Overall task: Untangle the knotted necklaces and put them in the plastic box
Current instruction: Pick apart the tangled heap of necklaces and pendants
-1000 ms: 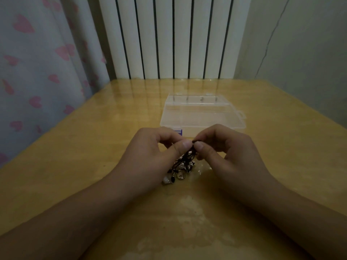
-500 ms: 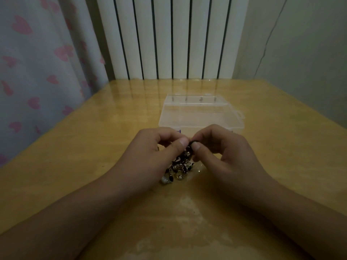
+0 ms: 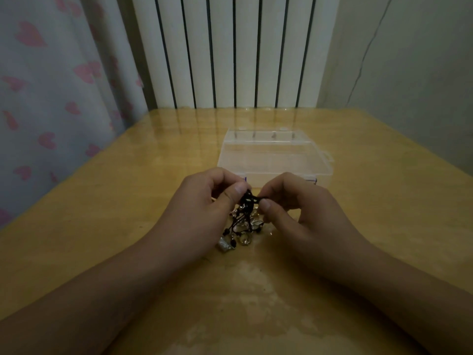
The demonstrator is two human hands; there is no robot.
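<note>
From the camera on my head I see my left hand (image 3: pixel 204 208) and my right hand (image 3: pixel 302 213) close together above the middle of the wooden table (image 3: pixel 102 226), a little toward the near edge. Both hands have the fingers curled, and each one pinches the knotted necklaces (image 3: pixel 247 216) between thumb and forefinger at the top of the bundle, where the dark cords cross. My left thumb presses on the cords from the left side and my right thumb (image 3: pixel 267 206) from the right side, so the two grips are almost touching. The lower part of the necklaces hangs down from my fingers and lies on the table, with some shiny pale pendants and small dark beads spread there; I cannot tell how many necklaces are in the knot. The plastic box (image 3: pixel 273 157) is clear and its lid is closed. It lies flat on the table just behind my hands, toward the far edge, and my fingers hide part of its near side. Behind the far edge stands a white radiator (image 3: pixel 230 52), and beside the left edge hangs a curtain (image 3: pixel 51 85) with pink hearts.
</note>
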